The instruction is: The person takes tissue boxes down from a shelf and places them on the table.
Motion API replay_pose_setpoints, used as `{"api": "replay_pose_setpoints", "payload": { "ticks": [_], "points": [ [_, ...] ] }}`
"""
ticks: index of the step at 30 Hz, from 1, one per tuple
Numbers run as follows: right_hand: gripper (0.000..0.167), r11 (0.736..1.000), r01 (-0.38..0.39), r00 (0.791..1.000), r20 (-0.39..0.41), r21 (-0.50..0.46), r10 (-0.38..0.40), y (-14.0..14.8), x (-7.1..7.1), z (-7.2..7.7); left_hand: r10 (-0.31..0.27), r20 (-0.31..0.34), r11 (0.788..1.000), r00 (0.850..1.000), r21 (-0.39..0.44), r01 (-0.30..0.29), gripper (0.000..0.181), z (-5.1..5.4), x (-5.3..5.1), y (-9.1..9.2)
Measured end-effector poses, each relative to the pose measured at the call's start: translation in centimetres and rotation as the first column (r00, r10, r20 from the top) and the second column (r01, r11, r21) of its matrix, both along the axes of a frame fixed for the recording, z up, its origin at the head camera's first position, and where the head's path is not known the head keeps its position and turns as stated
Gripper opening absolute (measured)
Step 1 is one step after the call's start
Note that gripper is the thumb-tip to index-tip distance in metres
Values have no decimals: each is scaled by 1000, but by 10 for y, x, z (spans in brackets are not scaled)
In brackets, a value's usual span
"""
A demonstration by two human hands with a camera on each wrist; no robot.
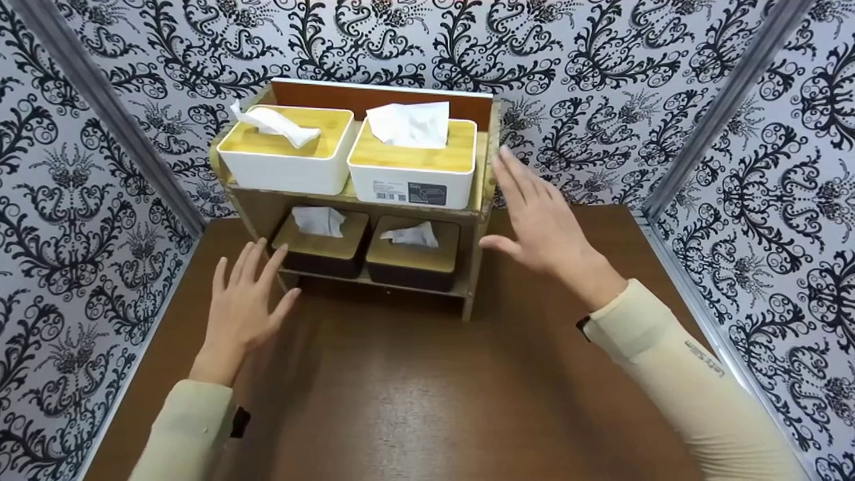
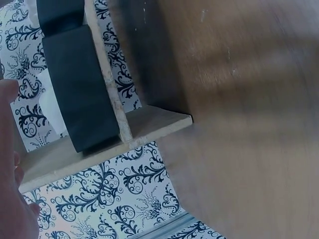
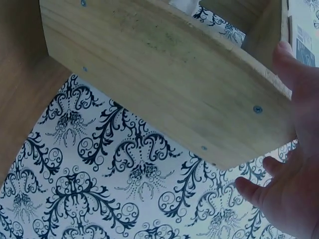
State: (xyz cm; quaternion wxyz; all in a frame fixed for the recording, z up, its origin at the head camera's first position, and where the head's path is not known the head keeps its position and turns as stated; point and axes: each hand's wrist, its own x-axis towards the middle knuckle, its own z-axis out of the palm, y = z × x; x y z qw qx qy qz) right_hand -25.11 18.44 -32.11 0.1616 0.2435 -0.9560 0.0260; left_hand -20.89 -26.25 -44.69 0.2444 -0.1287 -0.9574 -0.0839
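Observation:
A wooden two-level shelf [image 1: 475, 267] stands on the brown table. On its top are two white tissue boxes with bamboo lids, the left [image 1: 284, 172] and the right [image 1: 411, 186]. Two dark boxes, left [image 1: 322, 262] and right [image 1: 413, 272], sit on the lower level. My left hand [image 1: 242, 304], fingers spread, is by the shelf's front left; whether it touches is unclear. My right hand [image 1: 544, 224] is at the right side panel [image 3: 164, 74], fingers extended, holding nothing; contact cannot be told. The left wrist view shows a dark box [image 2: 82, 89] on the lower board.
The brown table [image 1: 394, 387] extends in front of the shelf and to both sides. Patterned walls [image 1: 588, 120] stand behind and at left and right, with metal strips [image 1: 728, 87] at the corners. A dark band shows at each wrist.

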Motion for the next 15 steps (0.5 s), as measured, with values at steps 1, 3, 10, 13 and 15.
{"api": "replay_pose_setpoints", "payload": {
  "ticks": [1, 3, 10, 13, 15],
  "points": [
    [115, 1000, -4, 1000, -5, 5, 4, -2, -1, 0, -1, 0, 1000, 1000, 0, 1, 69, 0, 0, 0],
    [115, 1000, -7, 1000, -18, 14, 8, -6, -3, 1, -1, -1, 1000, 1000, -1, 1, 69, -1, -1, 1],
    [115, 998, 21, 999, -51, 63, -18, -13, -8, 1, 0, -4, 1000, 1000, -1, 0, 69, -4, -2, 1],
    [115, 998, 19, 997, -73, 65, -14, -14, -9, -1, 3, 0, 1000, 1000, 3, -3, 69, -6, -2, 1],
    [114, 998, 19, 995, -96, 64, -13, -13, -11, -2, 3, 5, 1000, 1000, 5, -3, 69, -6, -2, 1]
  ]
}}
